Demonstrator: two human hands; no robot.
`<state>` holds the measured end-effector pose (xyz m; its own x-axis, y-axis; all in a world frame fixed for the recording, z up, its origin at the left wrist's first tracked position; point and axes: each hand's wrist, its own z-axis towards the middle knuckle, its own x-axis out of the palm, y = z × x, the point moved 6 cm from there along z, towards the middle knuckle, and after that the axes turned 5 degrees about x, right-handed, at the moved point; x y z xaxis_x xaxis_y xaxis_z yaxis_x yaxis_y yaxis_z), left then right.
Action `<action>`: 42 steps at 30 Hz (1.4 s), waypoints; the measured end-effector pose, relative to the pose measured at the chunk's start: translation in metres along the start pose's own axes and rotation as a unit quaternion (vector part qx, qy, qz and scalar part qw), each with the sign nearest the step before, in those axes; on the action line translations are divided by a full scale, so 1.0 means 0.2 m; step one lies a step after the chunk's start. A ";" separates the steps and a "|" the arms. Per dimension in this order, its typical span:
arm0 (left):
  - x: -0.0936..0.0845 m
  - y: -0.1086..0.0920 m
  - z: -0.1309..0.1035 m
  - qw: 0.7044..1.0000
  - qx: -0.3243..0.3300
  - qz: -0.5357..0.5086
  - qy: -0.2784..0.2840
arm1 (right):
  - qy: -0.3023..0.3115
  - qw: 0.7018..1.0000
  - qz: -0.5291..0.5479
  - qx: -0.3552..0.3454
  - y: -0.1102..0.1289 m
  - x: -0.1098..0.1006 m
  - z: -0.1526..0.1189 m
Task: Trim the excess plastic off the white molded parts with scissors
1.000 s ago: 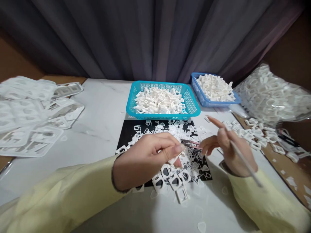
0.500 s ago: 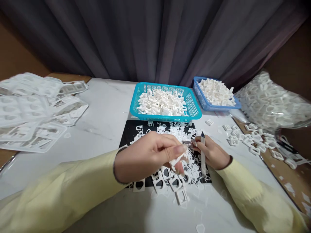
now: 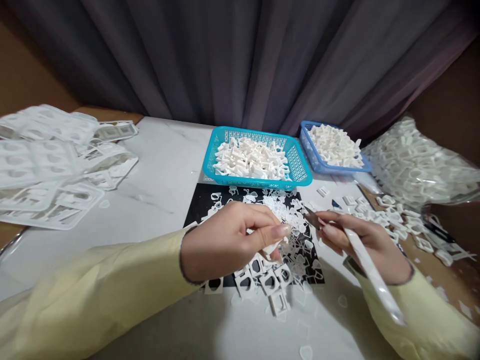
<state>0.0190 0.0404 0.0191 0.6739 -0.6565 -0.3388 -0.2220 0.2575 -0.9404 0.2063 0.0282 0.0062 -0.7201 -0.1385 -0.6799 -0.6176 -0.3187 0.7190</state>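
My left hand (image 3: pixel 232 240) is closed over the black mat, pinching a small white plastic piece (image 3: pixel 270 248) between thumb and fingers; most of it is hidden. To the right, my right hand (image 3: pixel 360 237) is closed and apart from the left. Its thumb and fingers pinch a small metal blade (image 3: pixel 312 218) that points left. A white pen-like stick (image 3: pixel 375 280) with a dark tip also lies across these fingers. Below the left hand, white square frames with round holes (image 3: pixel 269 282) lie at the mat's lower edge. Thin white offcuts (image 3: pixel 296 220) cover much of the black mat (image 3: pixel 200 200).
Behind the mat stands a teal basket (image 3: pixel 258 182) of white pieces, and a blue basket (image 3: pixel 333 170) is at its right. A bulging clear bag (image 3: pixel 420 160) and loose white pieces (image 3: pixel 390 215) lie at right. Moulded white sheets (image 3: pixel 48 165) are stacked at left.
My right hand has drawn away to the right from the left hand, taking the blade along. The white stick has tilted from upright to slanting. My left hand has hardly moved.
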 end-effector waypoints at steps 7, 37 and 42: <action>0.01 0.00 0.00 0.999 0.014 0.029 0.006 | 0.179 0.974 0.103 0.097 0.20 0.03 -0.04; 0.05 0.01 0.00 0.999 0.005 0.027 0.042 | 0.254 0.942 0.091 0.199 0.21 0.13 0.03; 0.06 0.01 0.00 0.999 0.001 0.019 0.043 | 0.254 0.942 0.091 0.198 0.22 0.13 0.03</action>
<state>0.0256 0.0327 0.0140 0.6016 -0.7051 -0.3752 -0.2439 0.2851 -0.9269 0.1583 0.0166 0.0215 -0.6426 -0.6209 -0.4490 -0.6409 0.1142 0.7591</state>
